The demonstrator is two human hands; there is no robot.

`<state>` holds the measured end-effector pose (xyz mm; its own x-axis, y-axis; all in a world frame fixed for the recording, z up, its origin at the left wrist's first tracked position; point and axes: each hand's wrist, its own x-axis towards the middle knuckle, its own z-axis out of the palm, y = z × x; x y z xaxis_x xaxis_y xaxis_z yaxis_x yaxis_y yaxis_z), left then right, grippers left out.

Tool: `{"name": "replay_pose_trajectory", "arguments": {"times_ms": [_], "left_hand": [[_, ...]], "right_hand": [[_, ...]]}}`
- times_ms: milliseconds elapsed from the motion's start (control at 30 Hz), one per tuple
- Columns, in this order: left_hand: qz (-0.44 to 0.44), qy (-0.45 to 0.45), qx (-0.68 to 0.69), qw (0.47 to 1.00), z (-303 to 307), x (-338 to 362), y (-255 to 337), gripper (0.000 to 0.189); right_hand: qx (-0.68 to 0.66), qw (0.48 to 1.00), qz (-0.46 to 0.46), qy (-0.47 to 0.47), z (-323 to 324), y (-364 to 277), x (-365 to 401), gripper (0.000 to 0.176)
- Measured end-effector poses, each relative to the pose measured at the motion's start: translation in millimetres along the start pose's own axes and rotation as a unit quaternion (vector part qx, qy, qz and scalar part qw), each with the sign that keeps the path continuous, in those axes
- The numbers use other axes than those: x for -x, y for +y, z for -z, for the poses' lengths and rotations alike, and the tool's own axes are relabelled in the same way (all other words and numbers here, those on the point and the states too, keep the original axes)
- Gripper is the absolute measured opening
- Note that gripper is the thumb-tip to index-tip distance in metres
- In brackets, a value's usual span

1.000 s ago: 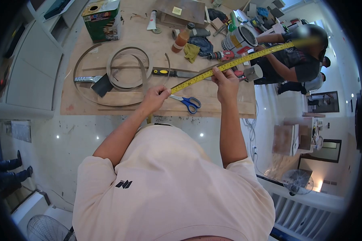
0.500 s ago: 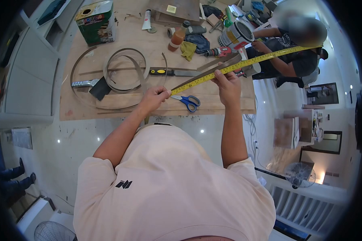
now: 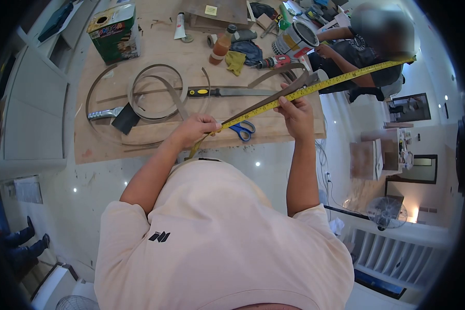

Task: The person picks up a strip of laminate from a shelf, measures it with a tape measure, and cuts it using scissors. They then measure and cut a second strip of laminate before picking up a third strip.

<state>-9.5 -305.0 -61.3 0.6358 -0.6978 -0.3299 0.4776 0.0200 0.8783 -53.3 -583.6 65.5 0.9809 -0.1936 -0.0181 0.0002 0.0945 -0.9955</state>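
Observation:
A yellow tape measure blade (image 3: 346,76) runs slantwise from my left hand up to the far right. Alongside it lies a thin brown edging strip (image 3: 256,106), its far end curling back over the table. My left hand (image 3: 197,128) pinches the blade and the strip's near end together, and a short length of tape hangs below it. With thumb and fingers, my right hand (image 3: 296,114) grips both further along. Blue-handled scissors (image 3: 244,131) lie beneath the tape. Behind my hands are a long blade tool with a black and yellow handle (image 3: 201,92) and a loose coil of strip (image 3: 132,93).
On the wooden table (image 3: 155,133) lie a broad scraper (image 3: 125,120), a bottle (image 3: 221,47), a yellow cloth (image 3: 235,62), a red drill (image 3: 276,61), a paint can (image 3: 289,46) and a green box (image 3: 113,41). A co-worker (image 3: 341,56) sits at the right, behind the tape.
My right hand and the tape have shifted slightly right and down in view. A length of tape now shows below my left hand. The strip's curled end stands out more.

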Motion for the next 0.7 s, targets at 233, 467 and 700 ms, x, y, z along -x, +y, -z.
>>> {"name": "replay_pose_trajectory", "arguments": {"times_ms": [233,467,700], "left_hand": [[0.014,-0.027,-0.004,1.0,5.3,0.2,4.1,0.019],[0.014,-0.081,0.039,0.996,12.4,1.9,9.6,0.022],[-0.084,-0.027,-0.035,0.996,16.9,10.9,25.6,0.024]], "right_hand": [[-0.004,1.0,0.009,0.008,-6.6,-6.9,13.7,0.041],[0.028,0.999,0.029,-0.016,-11.5,-16.8,23.7,0.039],[0.101,0.994,-0.022,0.033,-28.7,-26.1,35.8,0.021]]}}
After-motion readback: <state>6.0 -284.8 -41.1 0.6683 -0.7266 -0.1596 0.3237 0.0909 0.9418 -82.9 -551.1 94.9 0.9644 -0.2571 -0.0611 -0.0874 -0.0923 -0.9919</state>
